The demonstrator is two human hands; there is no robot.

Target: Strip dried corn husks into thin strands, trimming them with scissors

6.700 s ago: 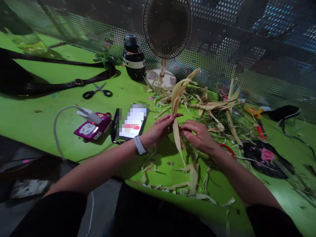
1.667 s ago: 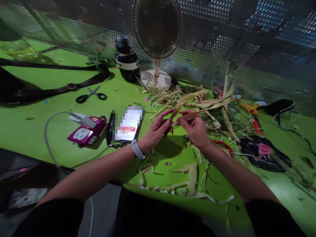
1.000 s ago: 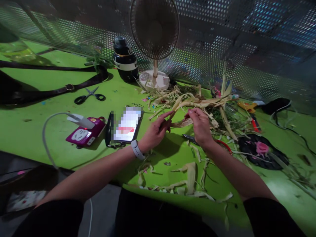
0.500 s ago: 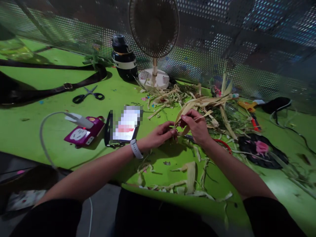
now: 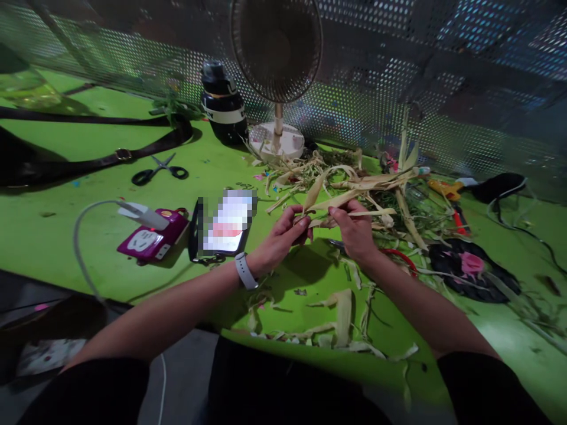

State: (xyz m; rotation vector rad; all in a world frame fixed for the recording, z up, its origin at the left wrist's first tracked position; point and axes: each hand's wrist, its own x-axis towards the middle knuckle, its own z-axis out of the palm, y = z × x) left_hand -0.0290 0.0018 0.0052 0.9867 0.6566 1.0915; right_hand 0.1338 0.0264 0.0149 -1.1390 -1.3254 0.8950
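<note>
My left hand [image 5: 287,231], with a pale band at its wrist, pinches the near ends of some long, dry, straw-coloured leaf strips [image 5: 315,195]. Just to its right, my right hand [image 5: 354,229] is closed on the same strips, and one strip end sticks out past its knuckles. The strips arch back and to the right over a heap of dried leaves and green stalks [image 5: 385,206]. Below my right hand lies a partly covered metal tool with red handles [image 5: 401,258]. Loose leaf scraps [image 5: 343,316] lie along the near table edge.
A phone [image 5: 228,224], a purple power adapter [image 5: 153,236] with a cable, and scissors [image 5: 160,169] lie on the left. Behind stand a black bottle [image 5: 224,106] and a fan [image 5: 278,127]. On the right are a glue gun [image 5: 444,190] and a black pad with pink material [image 5: 472,264].
My hands have moved slightly apart. The strips between them now stretch more sideways and lie lower, with one leaf looping up from my left hand.
</note>
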